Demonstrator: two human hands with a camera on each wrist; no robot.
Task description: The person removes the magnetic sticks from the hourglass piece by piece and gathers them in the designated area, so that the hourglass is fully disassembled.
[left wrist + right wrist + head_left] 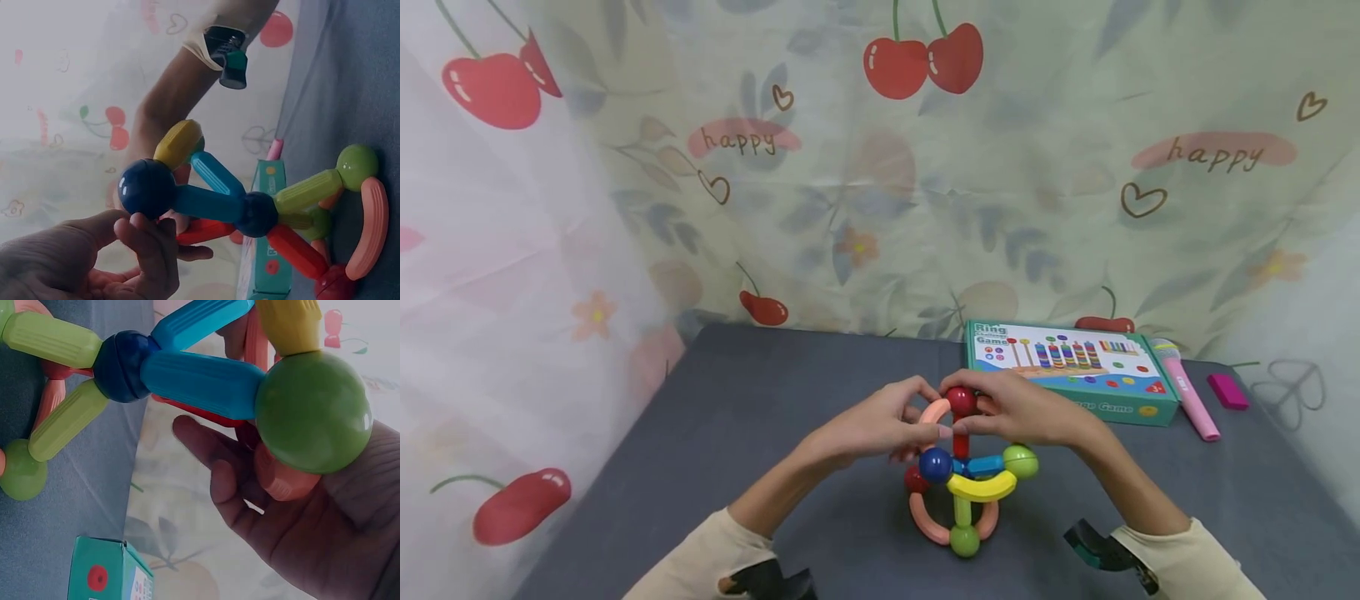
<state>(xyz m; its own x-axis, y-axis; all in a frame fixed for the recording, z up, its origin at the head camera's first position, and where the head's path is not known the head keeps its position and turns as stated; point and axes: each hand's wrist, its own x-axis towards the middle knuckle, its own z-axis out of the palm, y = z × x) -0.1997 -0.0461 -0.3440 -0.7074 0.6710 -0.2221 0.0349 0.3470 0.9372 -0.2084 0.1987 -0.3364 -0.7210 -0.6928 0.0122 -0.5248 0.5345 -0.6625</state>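
Upright on the dark grey tabletop [775, 383], the multicoloured ball-and-rod toy structure [981, 487] stands between your hands. Your left hand [877, 422] curls its fingers and thumb about the curved salmon-pink rod [936, 412] near the top; the exact contact is partly hidden. Your right hand [1026, 408] pinches the glossy red ball [961, 401] at the summit. Behind lies the green-sided printed cardboard box [1075, 372], with the pink toy microphone [1191, 394] just beside it and the magenta rectangular block [1228, 391] farther right.
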